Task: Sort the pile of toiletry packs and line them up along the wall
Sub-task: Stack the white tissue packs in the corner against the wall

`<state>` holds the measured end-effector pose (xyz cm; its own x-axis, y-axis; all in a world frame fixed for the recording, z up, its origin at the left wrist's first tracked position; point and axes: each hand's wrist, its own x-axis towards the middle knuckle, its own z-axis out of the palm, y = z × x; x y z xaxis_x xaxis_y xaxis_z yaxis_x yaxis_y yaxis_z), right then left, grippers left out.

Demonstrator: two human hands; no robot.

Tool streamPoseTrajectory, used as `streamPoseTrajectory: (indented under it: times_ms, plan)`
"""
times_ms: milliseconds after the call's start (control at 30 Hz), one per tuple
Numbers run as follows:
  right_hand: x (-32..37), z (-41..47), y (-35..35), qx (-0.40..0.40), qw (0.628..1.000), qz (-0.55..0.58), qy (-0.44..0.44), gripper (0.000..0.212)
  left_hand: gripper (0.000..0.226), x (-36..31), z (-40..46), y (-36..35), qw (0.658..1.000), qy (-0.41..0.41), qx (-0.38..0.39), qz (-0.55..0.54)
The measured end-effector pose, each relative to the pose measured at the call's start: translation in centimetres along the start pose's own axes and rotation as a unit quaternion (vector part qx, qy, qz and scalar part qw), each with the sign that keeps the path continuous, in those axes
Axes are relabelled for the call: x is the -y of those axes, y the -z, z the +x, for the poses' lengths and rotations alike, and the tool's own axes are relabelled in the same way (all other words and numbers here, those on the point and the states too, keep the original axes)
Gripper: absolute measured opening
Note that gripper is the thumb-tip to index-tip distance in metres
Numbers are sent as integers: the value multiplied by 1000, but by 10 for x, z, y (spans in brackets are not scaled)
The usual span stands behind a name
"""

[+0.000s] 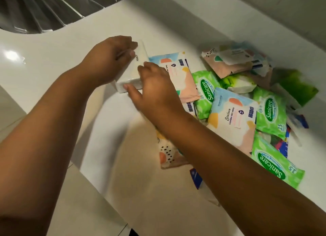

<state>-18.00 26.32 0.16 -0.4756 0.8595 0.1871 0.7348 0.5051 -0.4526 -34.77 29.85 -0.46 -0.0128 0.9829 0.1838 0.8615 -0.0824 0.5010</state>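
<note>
White counter [53, 47], hands [134, 77] gripping pack [139, 59]

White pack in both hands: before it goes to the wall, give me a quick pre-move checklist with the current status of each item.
1. White pack held at both ends: ok; left hand grips the far end, right hand the near end.
2. Pack lifted off the counter: cannot tell; the hands hide its underside.
3. Pack free of the pile: ok; it sits left of the pastel wipes pack beside it, not under anything.
4. Strip of counter along the wall free above the pile: ok; no packs stand there.
5. Same-type white packs in the pile: cannot tell; the far packs are blurred.
</note>
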Motion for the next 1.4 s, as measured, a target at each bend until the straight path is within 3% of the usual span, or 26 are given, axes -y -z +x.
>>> streamPoseTrajectory:
  times_ms: [200,300,500,600,767,967,1100,1200,1400]
  plan:
    - [13,-12,-11,-55,998,-39,-6,62,37,11,-30,12,1000,-10,-12,23]
    - [25,-19,-10,-61,995,-75,-12,57,38,9,-48,16,998,-16,-23,54]
    - [36,-41,-10,3,998,-65,-1,54,38,-5,-85,18,993,-8,-59,101]
    - [35,-56,-4,89,993,-68,25,57,27,-10,-108,17,994,-62,-55,69]
    - [35,-80,5,138,989,-47,34,57,38,-11,-143,19,998,-63,-20,23]
    - [34,-112,2,80,995,-16,59,58,61,-24,-178,24,997,-71,30,27]
    - [30,-127,-3,92,992,-22,82,55,68,-30,-194,26,994,-88,48,35]
    - [26,-144,0,114,988,-31,104,57,66,-34,-210,25,992,-103,57,37]
    - [22,-189,-1,83,989,-67,107,63,61,-55,-243,19,991,-124,48,27]
